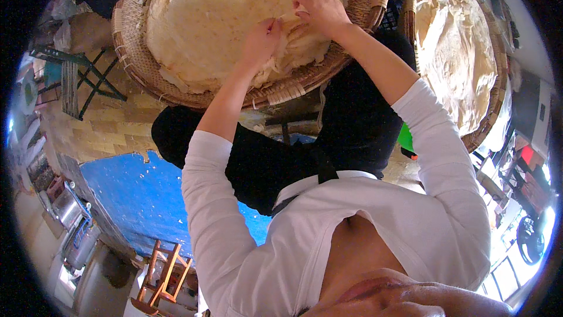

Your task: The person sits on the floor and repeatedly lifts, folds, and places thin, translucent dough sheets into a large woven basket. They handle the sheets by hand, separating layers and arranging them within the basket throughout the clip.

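A wide woven basket tray [281, 92] lies before me, bearing a broad heap of thin, pale beige sheets [211, 22]; their material I cannot tell for certain. My left hand [264, 40] is at the near part of the heap, its fingers pinching a crumpled edge of a sheet. To its right, my right hand [321, 9] has bent fingers on the same gathered sheet, with a ring on one finger. Folds of the sheet run between the two hands. The fingertips are partly hidden by the hands and folds.
Another woven basket [473, 139] with similar pale sheets stands at the right. A green folding stand [94, 70] is on the left. A blue floor covering [136, 198] lies below it, near a wooden stool [165, 273]. A bright green object [405, 137] is beside my leg.
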`<state>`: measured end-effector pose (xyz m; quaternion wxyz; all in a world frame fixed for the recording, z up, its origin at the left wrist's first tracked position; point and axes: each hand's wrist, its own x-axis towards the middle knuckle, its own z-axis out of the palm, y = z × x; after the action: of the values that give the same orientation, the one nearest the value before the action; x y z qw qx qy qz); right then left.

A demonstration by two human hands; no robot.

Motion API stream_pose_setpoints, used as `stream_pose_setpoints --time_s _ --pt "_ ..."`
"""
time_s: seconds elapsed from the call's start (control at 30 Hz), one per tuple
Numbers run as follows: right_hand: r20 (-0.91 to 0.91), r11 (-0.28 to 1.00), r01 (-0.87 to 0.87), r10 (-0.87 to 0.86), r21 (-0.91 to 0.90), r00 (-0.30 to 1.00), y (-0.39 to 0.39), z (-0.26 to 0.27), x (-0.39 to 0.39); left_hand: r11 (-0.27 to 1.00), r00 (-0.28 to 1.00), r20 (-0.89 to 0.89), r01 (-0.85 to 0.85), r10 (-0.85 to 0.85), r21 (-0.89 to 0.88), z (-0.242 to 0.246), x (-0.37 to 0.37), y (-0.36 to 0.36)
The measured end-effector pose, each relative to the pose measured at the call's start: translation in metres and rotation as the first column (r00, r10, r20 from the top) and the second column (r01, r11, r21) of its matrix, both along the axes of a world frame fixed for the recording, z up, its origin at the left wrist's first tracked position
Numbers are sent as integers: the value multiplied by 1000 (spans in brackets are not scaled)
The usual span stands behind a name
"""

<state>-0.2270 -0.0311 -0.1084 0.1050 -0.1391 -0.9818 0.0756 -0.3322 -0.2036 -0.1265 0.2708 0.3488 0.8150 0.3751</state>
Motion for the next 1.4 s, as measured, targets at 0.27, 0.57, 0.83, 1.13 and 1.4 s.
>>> stream_pose_setpoints --time_s 0.27,0.57,0.83,1.13,1.4 --pt "397 986 -112 151 -120 905 -22 8 2 998 1000 7 -4 4 -67 -12 -17 4" --pt "450 937 -55 217 -346 867 -25 5 12 989 927 342 -143 151 -47 -50 -30 11" --pt "483 907 -76 289 -413 827 -17 4 9 863 875 165 -479 455 159 -25 -92 4" --pt "5 864 25 -26 -502 1000 -18 -3 -16 945 910 317 -312 268 95 56 -56 -12" --pt "157 384 145 1 -912 988 -19 -26 -42 975 976 103 -178 192 -129 64 -43 -17"
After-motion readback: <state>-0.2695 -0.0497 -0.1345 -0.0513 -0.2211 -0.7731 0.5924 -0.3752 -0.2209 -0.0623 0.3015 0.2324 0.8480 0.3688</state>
